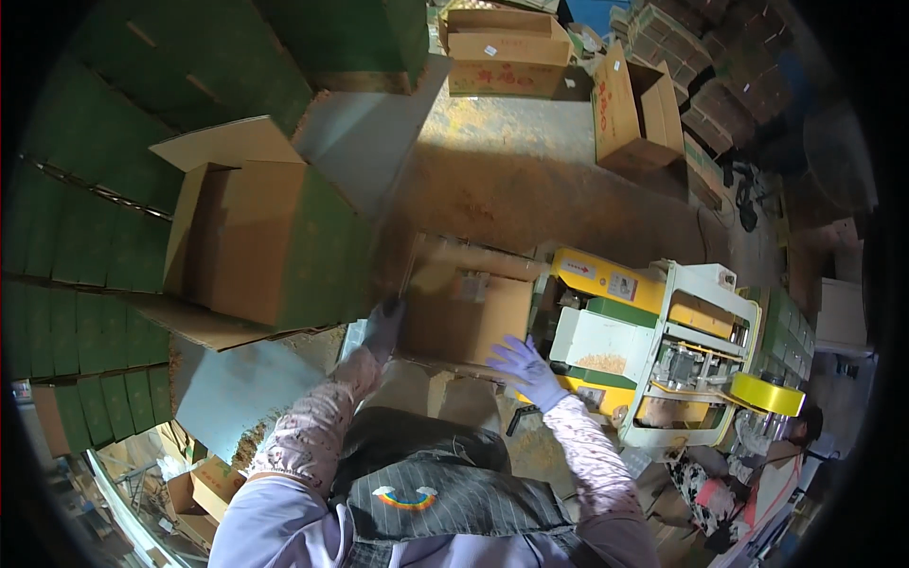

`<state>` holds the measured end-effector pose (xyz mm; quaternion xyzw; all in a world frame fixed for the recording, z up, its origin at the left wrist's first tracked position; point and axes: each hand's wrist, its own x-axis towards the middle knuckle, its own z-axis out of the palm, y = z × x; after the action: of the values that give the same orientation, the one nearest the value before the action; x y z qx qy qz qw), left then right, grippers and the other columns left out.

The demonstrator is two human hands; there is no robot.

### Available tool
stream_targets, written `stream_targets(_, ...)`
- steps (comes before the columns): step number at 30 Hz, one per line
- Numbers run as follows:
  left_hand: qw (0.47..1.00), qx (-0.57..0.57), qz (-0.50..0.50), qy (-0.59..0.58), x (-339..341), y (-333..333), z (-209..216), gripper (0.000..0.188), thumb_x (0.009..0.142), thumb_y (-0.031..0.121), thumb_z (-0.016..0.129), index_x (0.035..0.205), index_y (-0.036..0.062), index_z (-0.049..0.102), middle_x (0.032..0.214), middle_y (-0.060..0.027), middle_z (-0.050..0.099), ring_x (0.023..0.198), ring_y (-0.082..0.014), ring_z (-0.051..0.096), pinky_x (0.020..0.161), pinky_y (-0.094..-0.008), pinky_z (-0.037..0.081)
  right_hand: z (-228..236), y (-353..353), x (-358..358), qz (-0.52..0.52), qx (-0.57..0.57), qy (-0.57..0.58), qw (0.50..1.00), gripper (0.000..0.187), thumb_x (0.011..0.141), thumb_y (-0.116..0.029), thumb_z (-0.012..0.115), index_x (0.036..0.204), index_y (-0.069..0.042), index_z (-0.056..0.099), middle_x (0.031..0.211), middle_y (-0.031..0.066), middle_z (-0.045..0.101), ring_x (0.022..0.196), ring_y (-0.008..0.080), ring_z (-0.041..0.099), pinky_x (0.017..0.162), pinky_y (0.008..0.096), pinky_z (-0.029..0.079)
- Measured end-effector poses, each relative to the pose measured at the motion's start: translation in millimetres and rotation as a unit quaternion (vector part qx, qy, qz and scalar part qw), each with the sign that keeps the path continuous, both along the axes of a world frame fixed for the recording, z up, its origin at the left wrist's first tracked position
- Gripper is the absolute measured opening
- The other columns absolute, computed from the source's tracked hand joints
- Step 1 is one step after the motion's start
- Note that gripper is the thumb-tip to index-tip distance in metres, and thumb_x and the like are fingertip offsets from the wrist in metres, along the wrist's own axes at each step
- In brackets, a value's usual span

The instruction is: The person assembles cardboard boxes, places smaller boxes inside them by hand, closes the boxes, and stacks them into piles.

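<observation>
In front of me is a brown cardboard box (454,327) with a small printed label patch near its far part. My left hand (383,327), in a purple glove, is at its left edge. Shadow and blur hide those fingers, so their grip does not show. My right hand (526,371), also gloved, is open with fingers spread at the near right corner of the box. Whether it touches the cardboard I cannot tell. Just right of it stands a yellow and white carton-sealing machine (668,346) with a roll of yellow tape (765,394).
A large green carton (317,251) with raised flaps stands open at left, near stacked green cartons (80,227). Open brown boxes (507,76) (632,118) sit on the floor ahead. Bundled flat cardboard (663,38) is piled far right. Another person (705,488) is at lower right.
</observation>
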<state>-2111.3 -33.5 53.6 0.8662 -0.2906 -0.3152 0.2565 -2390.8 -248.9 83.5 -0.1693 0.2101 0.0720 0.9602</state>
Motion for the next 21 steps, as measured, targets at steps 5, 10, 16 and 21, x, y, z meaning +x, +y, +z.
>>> stream_targets(5, 0.97, -0.048, -0.211, -0.112, -24.6, -9.8, 68.4, 0.037, 0.088, 0.015, 0.057, 0.124, 0.007, 0.051, 0.116, -0.015, 0.055, 0.11, -0.0322, 0.052, 0.091, -0.0395, 0.045, 6.9, 25.7, -3.4, 0.094, -0.754, -0.013, 0.65, 0.078, 0.072, -0.016, 0.075, 0.139, -0.006, 0.037, 0.145, 0.0124, 0.035, 0.138, 0.0262, 0.025, 0.113, 0.037, 0.024)
stream_targets(10, 0.955, -0.254, -0.151, 0.022, 5.3, -75.0, 92.0, 0.045, 0.087, 0.013, 0.056, 0.131, 0.0105, 0.045, 0.129, -0.0128, 0.047, 0.119, -0.0317, 0.046, 0.094, -0.0378, 0.043, -21.3, 5.9, 52.4, -0.234, -0.42, 0.285, 0.829, 0.1, 0.064, -0.013, 0.079, 0.144, 0.002, 0.021, 0.146, 0.024, 0.027, 0.138, 0.0323, 0.024, 0.112, 0.0406, 0.022)
stream_targets(16, 0.984, -0.094, -0.016, -0.147, -21.5, -35.6, 57.6, 0.055, 0.092, 0.019, 0.054, 0.14, 0.0068, 0.032, 0.142, -0.0185, 0.031, 0.134, -0.032, 0.028, 0.107, -0.0461, 0.027, 29.7, 7.1, 78.9, 0.079, -0.936, 0.094, 0.331, 0.07, 0.073, -0.009, 0.062, 0.138, -0.003, 0.034, 0.145, 0.0188, 0.03, 0.135, 0.039, 0.025, 0.114, 0.0476, 0.018)
stream_targets(21, 0.906, -0.245, 0.194, 0.284, -49.2, 0.3, -67.7, 0.064, 0.087, 0.025, 0.062, 0.137, -0.0032, 0.033, 0.136, -0.0253, 0.037, 0.128, -0.0306, 0.038, 0.108, -0.0429, 0.029, 26.4, 11.8, 63.5, 0.108, -0.923, 0.077, 0.362, 0.06, 0.079, -0.01, 0.049, 0.137, -0.004, 0.038, 0.144, 0.0178, 0.034, 0.137, 0.0326, 0.025, 0.116, 0.0453, 0.016)
